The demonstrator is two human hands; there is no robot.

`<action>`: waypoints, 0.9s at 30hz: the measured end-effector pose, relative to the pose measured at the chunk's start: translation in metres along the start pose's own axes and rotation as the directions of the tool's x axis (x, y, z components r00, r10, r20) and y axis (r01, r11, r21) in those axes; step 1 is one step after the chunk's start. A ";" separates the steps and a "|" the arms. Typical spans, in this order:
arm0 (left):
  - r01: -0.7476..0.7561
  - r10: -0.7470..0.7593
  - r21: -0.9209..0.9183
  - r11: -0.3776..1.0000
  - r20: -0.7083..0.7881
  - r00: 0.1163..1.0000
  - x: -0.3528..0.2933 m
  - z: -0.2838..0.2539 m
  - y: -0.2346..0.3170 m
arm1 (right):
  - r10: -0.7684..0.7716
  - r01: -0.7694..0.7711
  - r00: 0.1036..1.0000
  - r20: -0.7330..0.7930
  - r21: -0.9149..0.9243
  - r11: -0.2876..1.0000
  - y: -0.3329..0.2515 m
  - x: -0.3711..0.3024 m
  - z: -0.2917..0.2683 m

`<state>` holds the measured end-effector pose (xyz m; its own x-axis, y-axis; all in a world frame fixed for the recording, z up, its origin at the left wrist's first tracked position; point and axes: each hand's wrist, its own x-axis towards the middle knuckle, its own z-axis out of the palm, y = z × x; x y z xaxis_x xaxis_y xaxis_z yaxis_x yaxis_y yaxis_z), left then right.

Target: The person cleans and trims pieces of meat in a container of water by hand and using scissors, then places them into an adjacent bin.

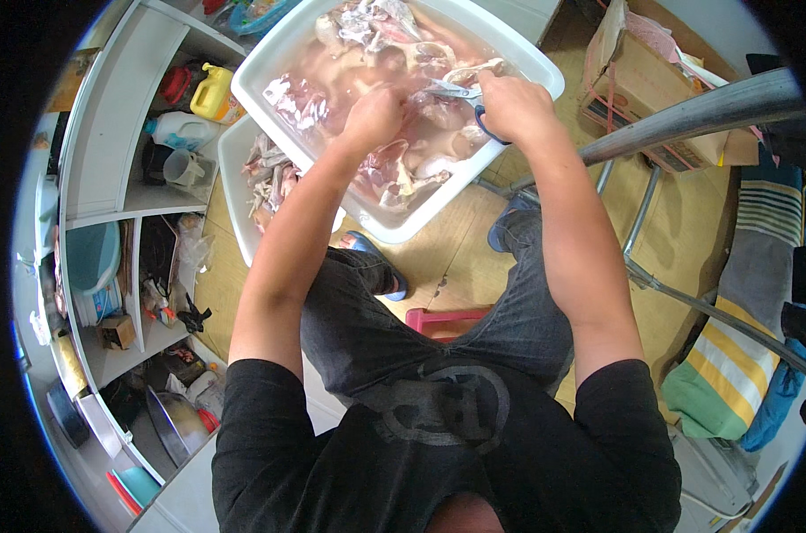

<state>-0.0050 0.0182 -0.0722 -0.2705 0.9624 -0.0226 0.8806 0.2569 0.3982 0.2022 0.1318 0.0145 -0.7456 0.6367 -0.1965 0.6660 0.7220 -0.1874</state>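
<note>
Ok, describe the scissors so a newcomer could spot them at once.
Find the large white tub of raw poultry. Near its right edge, the right hand holds the scissors. Silvery blades and a dark blue handle set them apart from the pinkish poultry.

The tub is white, its water murky pink, its meat pink and cream; over it, silver scissors have dark blue handles; left of it, a yellow jug; right of it, cloth striped in green, yellow, white, grey

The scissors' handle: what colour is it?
Dark blue; the handle shows best in the head view, at the right hand.
</note>
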 end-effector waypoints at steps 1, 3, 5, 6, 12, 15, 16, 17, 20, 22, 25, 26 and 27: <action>-0.005 0.005 -0.029 1.000 0.012 1.000 0.000 0.000 -0.002 | -0.019 0.019 1.000 0.003 -0.010 1.000 0.001 0.000 0.001; -0.011 0.019 -0.116 0.993 0.063 0.998 0.004 -0.003 -0.016 | -0.060 0.060 0.998 0.002 -0.017 0.998 0.002 0.001 0.003; 0.000 0.017 -0.143 0.990 0.115 0.993 0.008 -0.009 -0.018 | -0.097 0.097 0.995 -0.007 -0.014 0.995 0.001 0.003 0.007; -0.004 0.018 -0.131 0.991 0.108 0.994 0.009 -0.009 -0.017 | -0.115 0.114 0.993 -0.024 -0.012 0.993 0.001 0.004 0.012; -0.020 0.024 -0.076 0.997 0.053 0.998 0.014 -0.011 -0.026 | -0.155 0.155 0.987 -0.042 -0.013 0.988 -0.009 0.014 0.027; 0.011 0.004 -0.148 0.989 0.103 0.995 0.010 -0.021 -0.013 | -0.112 0.112 0.994 -0.009 0.011 0.994 -0.006 0.015 0.025; 0.032 -0.010 -0.161 0.986 0.135 0.991 0.005 -0.020 -0.013 | -0.100 0.100 0.995 -0.001 0.004 0.995 -0.006 0.016 0.023; 0.052 -0.022 -0.175 0.983 0.166 0.986 0.002 -0.020 -0.013 | -0.087 0.087 0.996 0.008 -0.003 0.996 -0.006 0.018 0.022; 0.077 -0.116 0.133 0.988 0.323 0.939 -0.003 -0.018 -0.008 | -0.083 0.080 0.995 0.057 0.050 0.996 0.001 0.015 0.009; 0.091 -0.098 0.040 0.995 0.279 0.955 0.001 -0.009 -0.025 | -0.031 0.031 1.000 0.003 0.098 0.995 0.006 0.014 0.007; 0.137 -0.120 -0.124 0.983 0.140 0.983 0.006 -0.009 -0.035 | 0.073 -0.050 0.988 -0.138 0.158 0.986 0.005 0.016 0.011; 0.151 -0.138 -0.181 0.972 0.081 0.987 0.005 -0.011 -0.037 | 0.110 -0.083 0.983 -0.145 0.179 0.980 0.003 0.019 0.012; 0.161 -0.160 -0.237 0.958 0.023 0.987 0.004 -0.013 -0.039 | 0.146 -0.114 0.978 -0.150 0.202 0.973 0.001 0.023 0.016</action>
<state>-0.0456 0.0108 -0.0755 -0.3987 0.9108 -0.1074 0.7078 0.3801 0.5954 0.1861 0.1430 -0.0053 -0.6355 0.7685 -0.0749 0.7374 0.5753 -0.3539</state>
